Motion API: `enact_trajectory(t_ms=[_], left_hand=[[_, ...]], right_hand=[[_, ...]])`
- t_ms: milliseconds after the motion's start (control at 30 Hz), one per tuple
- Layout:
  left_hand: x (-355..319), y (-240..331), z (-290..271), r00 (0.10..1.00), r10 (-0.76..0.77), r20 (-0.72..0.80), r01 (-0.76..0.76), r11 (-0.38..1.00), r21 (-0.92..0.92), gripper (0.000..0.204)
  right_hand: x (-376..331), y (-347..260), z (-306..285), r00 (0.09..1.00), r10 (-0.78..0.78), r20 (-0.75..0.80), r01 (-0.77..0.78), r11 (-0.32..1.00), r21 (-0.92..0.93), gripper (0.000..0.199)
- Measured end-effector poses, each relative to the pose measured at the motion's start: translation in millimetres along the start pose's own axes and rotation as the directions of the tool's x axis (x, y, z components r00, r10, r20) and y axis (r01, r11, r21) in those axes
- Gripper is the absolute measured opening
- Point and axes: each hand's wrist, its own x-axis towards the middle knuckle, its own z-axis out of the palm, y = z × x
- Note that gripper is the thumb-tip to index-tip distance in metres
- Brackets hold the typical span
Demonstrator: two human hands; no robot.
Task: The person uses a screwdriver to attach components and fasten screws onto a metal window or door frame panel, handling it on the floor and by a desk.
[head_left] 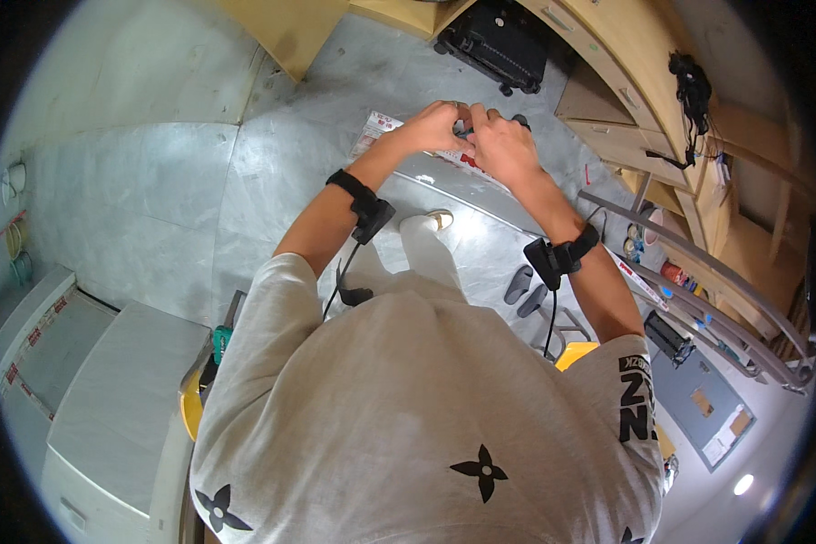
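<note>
My left hand (437, 127) and my right hand (503, 147) meet at the far middle of the head view, their fingers curled inward. Between them is a small dark object (463, 132), mostly covered by the fingers, so its kind does not show. A black rounded end (520, 120) sticks out beyond my right hand; whether it belongs to the same object, I cannot tell. Directly below both hands lies a long pale panel (467, 192) with white, red-printed strips along its far edge. Black straps with boxy units and cables circle both forearms.
A black suitcase (499, 43) lies on the grey floor beyond my hands. Wooden drawers (598, 45) curve along the right, with a metal rail (689, 240) nearer. Grey slippers (519, 285) rest on the floor. A pale cabinet (122, 399) stands at the left.
</note>
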Motion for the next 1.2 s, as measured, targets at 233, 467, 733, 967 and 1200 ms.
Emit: enact_trajectory(t_ms=[233, 467, 733, 967, 1200], left_hand=[[-6, -2, -8, 0.987, -0.156, 0.031, 0.154, 0.987, 0.051, 0.035], [-69, -28, -27, 0.928, -0.165, -0.335, 0.163, 0.986, -0.033, 0.022], [-251, -38, -50, 0.636, -0.703, -0.318, 0.605, 0.71, -0.36, 0.012], [-349, -31, -21, 0.47, -0.79, -0.395, 0.527, 0.609, -0.592, 0.015], [-379, -18, -21, 0.386, -0.839, -0.383, 0.556, 0.543, -0.629, 0.015]], right_hand=[[8, 9, 12, 0.932, -0.34, -0.123, 0.324, 0.937, -0.132, 0.026], [39, 26, 28, 0.94, 0.197, 0.28, -0.218, 0.975, 0.049, 0.032], [32, 8, 10, 0.828, -0.442, 0.345, 0.541, 0.791, -0.285, 0.029], [55, 11, 2, 0.868, -0.033, 0.495, 0.025, 0.999, 0.023, 0.019], [38, 9, 14, 0.785, -0.488, 0.382, 0.605, 0.735, -0.305, 0.009]])
